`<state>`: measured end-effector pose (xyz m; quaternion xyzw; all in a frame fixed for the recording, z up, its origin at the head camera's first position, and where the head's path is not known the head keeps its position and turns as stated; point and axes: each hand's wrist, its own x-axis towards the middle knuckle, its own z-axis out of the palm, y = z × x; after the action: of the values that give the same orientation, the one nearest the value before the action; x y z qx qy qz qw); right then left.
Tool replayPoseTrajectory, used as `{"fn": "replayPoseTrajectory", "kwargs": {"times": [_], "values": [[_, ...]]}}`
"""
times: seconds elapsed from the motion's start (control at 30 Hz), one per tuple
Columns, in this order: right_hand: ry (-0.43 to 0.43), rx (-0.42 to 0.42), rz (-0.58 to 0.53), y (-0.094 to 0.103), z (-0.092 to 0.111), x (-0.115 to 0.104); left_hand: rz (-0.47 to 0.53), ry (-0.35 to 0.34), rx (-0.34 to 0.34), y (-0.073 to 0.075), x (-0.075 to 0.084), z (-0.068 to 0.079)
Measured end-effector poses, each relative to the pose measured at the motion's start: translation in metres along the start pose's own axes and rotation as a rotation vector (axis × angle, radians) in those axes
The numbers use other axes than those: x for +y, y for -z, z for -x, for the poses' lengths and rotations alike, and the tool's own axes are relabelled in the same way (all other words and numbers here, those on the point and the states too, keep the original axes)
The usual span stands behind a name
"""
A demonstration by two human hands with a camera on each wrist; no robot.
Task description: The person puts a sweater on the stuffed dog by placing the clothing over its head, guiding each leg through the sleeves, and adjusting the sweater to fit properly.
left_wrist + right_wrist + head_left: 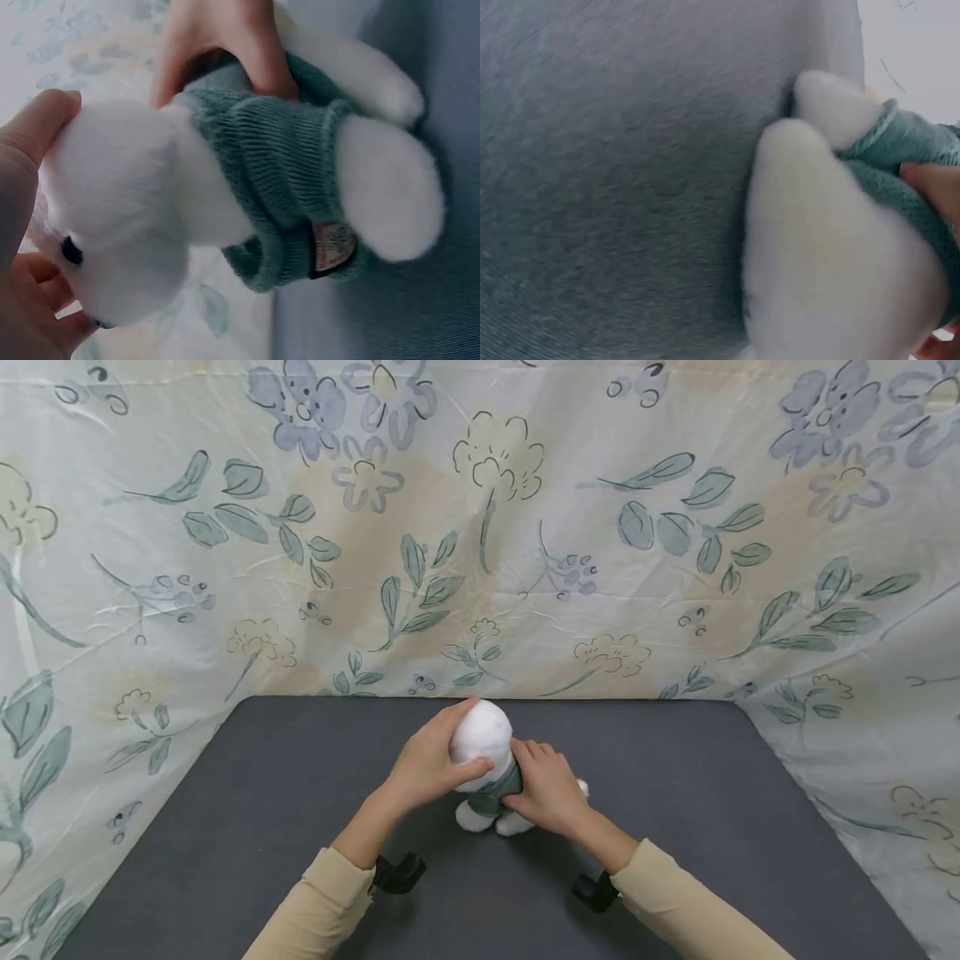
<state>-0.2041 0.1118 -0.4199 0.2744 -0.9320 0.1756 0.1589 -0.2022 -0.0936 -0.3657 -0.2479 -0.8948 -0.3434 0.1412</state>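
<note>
A white stuffed animal (482, 727) in a green knitted sweater (277, 150) is between both hands on the dark table, its white feet (474, 816) down at the tabletop. The left hand (431, 762) grips the toy's round head, thumb on one side and fingers on the other. Around the sweater at the body curls the right hand (551, 789). Black eyes and a small label (332, 246) on the sweater show in the left wrist view. In the right wrist view, a plump white part of the toy (817, 240) lies beside the right hand's fingers.
The dark grey table (300, 752) reaches back to a floral cloth (487, 593) that hangs behind and at both sides. Black wrist mounts (400, 872) sit under both forearms, close over the tabletop.
</note>
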Motion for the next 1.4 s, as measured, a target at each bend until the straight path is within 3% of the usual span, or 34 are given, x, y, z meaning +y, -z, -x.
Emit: {"fn": "replayPoseTrajectory", "kwargs": {"times": [0.1, 0.27, 0.43, 0.53, 0.6, 0.83, 1.13, 1.4], "values": [[-0.030, -0.063, -0.040, -0.001, 0.001, 0.003, -0.006, 0.022, -0.002, -0.005, -0.007, 0.000], [-0.092, -0.146, -0.223, 0.004, 0.001, 0.009, 0.018, 0.022, 0.019, -0.009, -0.013, -0.002], [-0.295, -0.118, -0.318, 0.012, 0.000, 0.012, 0.023, 0.039, 0.020, -0.012, -0.019, -0.004], [-0.420, -0.087, -0.294, 0.016, 0.000, 0.013, 0.031, 0.052, 0.032, -0.013, -0.021, -0.004], [-0.457, -0.091, -0.273, 0.018, 0.000, 0.013, 0.034, 0.058, 0.037, -0.014, -0.021, -0.003], [-0.395, -0.125, -0.250, 0.019, 0.002, 0.015, 0.029, 0.077, 0.048, -0.016, -0.022, -0.002], [-0.431, -0.208, -0.260, 0.023, 0.011, 0.026, 0.032, 0.069, 0.068, -0.015, -0.026, 0.001], [-0.462, -0.243, -0.345, 0.028, 0.003, 0.030, 0.040, 0.077, 0.072, -0.016, -0.027, 0.002]]}}
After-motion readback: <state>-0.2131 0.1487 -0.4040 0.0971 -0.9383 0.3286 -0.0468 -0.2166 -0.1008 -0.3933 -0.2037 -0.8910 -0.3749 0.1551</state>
